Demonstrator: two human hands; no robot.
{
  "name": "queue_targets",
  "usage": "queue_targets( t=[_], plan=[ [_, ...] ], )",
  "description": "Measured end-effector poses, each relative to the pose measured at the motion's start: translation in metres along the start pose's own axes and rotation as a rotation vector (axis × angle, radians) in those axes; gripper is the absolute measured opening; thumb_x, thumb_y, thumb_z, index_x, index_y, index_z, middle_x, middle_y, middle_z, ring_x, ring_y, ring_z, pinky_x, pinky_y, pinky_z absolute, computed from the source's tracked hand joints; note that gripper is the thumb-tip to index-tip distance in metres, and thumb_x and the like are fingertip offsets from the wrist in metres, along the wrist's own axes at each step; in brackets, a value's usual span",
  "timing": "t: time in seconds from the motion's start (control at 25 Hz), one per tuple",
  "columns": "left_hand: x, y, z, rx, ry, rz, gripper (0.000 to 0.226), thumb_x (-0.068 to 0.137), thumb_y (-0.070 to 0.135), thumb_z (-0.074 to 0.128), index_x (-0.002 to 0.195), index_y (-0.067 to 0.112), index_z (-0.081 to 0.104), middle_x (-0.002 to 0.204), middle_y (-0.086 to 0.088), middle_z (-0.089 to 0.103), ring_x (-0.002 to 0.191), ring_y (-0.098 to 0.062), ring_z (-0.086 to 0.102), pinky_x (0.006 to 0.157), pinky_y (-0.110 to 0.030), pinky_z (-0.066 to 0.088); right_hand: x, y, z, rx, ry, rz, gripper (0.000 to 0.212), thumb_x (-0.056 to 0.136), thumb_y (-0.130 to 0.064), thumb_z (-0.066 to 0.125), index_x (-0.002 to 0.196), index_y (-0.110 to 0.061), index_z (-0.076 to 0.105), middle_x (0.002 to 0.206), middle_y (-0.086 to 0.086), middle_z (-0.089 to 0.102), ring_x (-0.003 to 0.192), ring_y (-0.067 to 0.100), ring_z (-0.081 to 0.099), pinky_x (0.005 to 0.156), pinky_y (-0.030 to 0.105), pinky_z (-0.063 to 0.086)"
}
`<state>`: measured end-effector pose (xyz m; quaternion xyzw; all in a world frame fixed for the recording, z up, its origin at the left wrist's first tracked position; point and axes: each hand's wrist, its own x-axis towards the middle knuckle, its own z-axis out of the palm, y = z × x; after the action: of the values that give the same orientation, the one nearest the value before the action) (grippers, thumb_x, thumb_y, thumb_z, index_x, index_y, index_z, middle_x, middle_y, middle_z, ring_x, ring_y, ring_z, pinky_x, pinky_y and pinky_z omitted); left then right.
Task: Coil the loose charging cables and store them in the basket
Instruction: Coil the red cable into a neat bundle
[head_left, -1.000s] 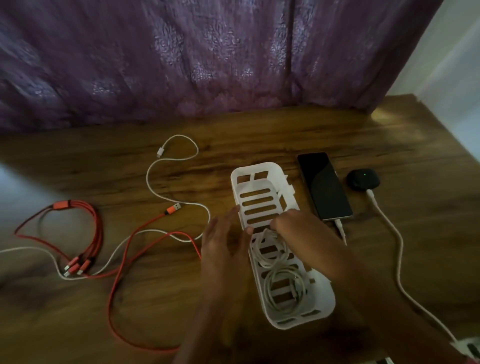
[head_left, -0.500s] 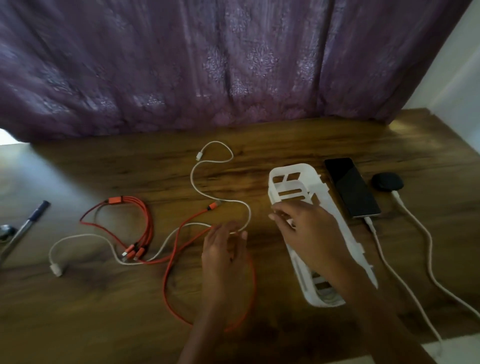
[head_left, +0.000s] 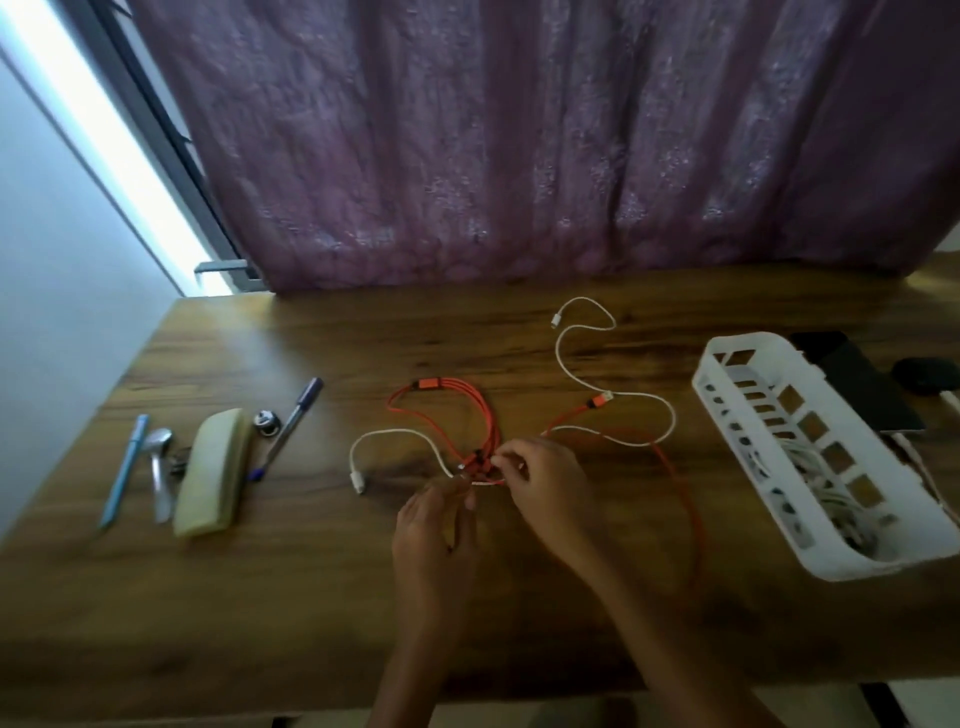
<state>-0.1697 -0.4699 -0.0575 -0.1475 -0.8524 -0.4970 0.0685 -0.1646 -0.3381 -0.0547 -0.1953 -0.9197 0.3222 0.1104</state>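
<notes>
**Desk inventory, lgst → smallest**

1. Curtain (head_left: 519, 145): purple, patterned, hangs behind the whole far edge of the desk.
2. Table (head_left: 260, 597): wood-grain top, carries everything below.
3. Basket (head_left: 727, 387): white plastic, slotted walls, long shape, on the R side of the table at an angle. Coiled white cables (head_left: 821, 493) lie inside, towards its near end.
4. Orange cable (head_left: 429, 384): multi-plug type, loose, uncoiled, centre of table. Small loop w/ hub on the far side, plug ends bunched near the hands. One long strand arcs R and back towards the near edge, and its USB end lies mid-table touching the white lead.
5. White cable (head_left: 358, 475): loose, snakes from far-centre across to L of the hands, crossing the orange one. Not in the basket.
6. Right hand (head_left: 545, 483): fingers curled, tips pinching the orange plug bunch.
7. Left hand (head_left: 434, 535): just beside the R hand, fingertips drawn close together at the same bunch. Blurred, so cannot tell whether it holds anything.
8. Phone (head_left: 862, 384): dark, flat, beyond the basket's far-R side, lead plugged in.
9. Pouch (head_left: 210, 478): cream, L side.
10. Purple pen (head_left: 288, 423) and blue pen (head_left: 124, 470): either side of the pouch.
11. Spoon (head_left: 161, 467): metal, btwn blue pen and pouch.
12. Black case (head_left: 924, 376): rounded, far R by the phone.
</notes>
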Motion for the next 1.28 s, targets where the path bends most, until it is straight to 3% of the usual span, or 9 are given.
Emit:
queue_targets(
  t=[0.2,0.4,0.56,0.64,0.76,0.88,0.96,1.08,1.28],
  plan=[
    [0.005,-0.017,-0.028,-0.039,0.005,0.032,0.027,0.079,0.032,0.050,0.086,0.014,0.068,0.084,0.007,0.067,0.081,-0.016,0.063,0.070,-0.018,0.041,0.038,-0.023,0.034,-0.087,0.025,0.263,0.040,0.090,-0.044,0.051,0.104,-0.007,0.057,0.106,0.011,0.061,0.103,0.027,0.057,0.077,0.033,0.044],
    [0.007,-0.019,-0.035,-0.053,0.013,0.025,0.011,0.084,0.020,0.057,0.087,0.018,0.068,0.081,0.013,0.065,0.079,-0.009,0.061,0.067,-0.009,0.039,0.050,-0.030,0.033,-0.157,-0.008,0.376,0.028,0.088,-0.022,0.059,0.111,-0.006,0.054,0.121,0.009,0.054,0.113,0.024,0.053,0.079,0.032,0.045],
    [0.018,-0.007,-0.033,-0.099,-0.011,-0.044,0.009,0.086,0.010,0.061,0.091,0.012,0.069,0.074,0.010,0.063,0.069,-0.004,0.059,0.061,-0.006,0.040,0.057,-0.026,0.024,-0.032,-0.051,0.544,0.034,0.079,-0.023,0.069,0.106,-0.008,0.057,0.109,0.006,0.061,0.103,0.023,0.060,0.068,0.029,0.045],
    [0.030,0.001,-0.030,-0.154,-0.068,-0.110,0.011,0.087,0.013,0.060,0.094,0.010,0.068,0.076,-0.002,0.066,0.067,-0.012,0.060,0.063,-0.022,0.049,0.063,-0.020,0.019,0.188,-0.054,0.640,0.027,0.075,-0.022,0.073,0.093,-0.006,0.060,0.095,0.008,0.066,0.083,0.021,0.065,0.064,0.030,0.054],
    [0.048,0.015,-0.030,-0.227,-0.169,-0.206,0.008,0.089,0.017,0.058,0.090,0.017,0.066,0.076,0.000,0.063,0.072,-0.017,0.059,0.066,-0.036,0.050,0.063,-0.020,0.009,0.822,-0.093,0.764,0.008,0.081,-0.004,0.065,0.081,-0.002,0.057,0.077,0.011,0.065,0.059,0.015,0.062,0.050,0.025,0.054],
    [0.070,0.030,-0.028,-0.237,-0.300,-0.309,0.014,0.091,0.023,0.053,0.085,0.019,0.065,0.072,0.003,0.061,0.071,-0.018,0.056,0.060,-0.028,0.043,0.057,-0.030,-0.009,1.260,-0.168,0.695,0.016,0.087,0.001,0.055,0.071,-0.002,0.058,0.049,0.006,0.065,0.042,0.010,0.062,0.042,0.019,0.052],
    [0.087,0.042,-0.028,-0.204,-0.427,-0.337,0.027,0.092,0.034,0.051,0.097,0.013,0.067,0.079,-0.003,0.064,0.075,-0.020,0.060,0.064,-0.031,0.050,0.054,-0.042,-0.026,1.346,-0.150,0.636,0.013,0.086,-0.002,0.059,0.073,-0.004,0.060,0.046,0.001,0.064,0.040,0.007,0.061,0.042,0.017,0.050],
    [0.099,0.064,-0.034,-0.468,-0.657,-0.375,0.029,0.094,0.030,0.049,0.108,0.008,0.062,0.092,-0.007,0.066,0.081,-0.017,0.064,0.070,-0.027,0.057,0.045,-0.062,-0.045,1.263,-0.040,0.529,0.014,0.081,-0.010,0.068,0.069,-0.011,0.060,0.043,-0.006,0.062,0.038,0.002,0.058,0.038,0.014,0.044],
    [0.108,0.109,-0.050,-0.542,-0.807,-0.242,0.017,0.096,0.012,0.045,0.091,0.009,0.061,0.072,0.000,0.062,0.061,-0.005,0.059,0.060,-0.018,0.052,0.031,-0.077,-0.078,1.047,0.308,0.153,0.007,0.082,-0.017,0.068,0.077,-0.013,0.067,0.069,-0.001,0.066,0.060,0.006,0.061,0.049,0.017,0.048]
  ],
)
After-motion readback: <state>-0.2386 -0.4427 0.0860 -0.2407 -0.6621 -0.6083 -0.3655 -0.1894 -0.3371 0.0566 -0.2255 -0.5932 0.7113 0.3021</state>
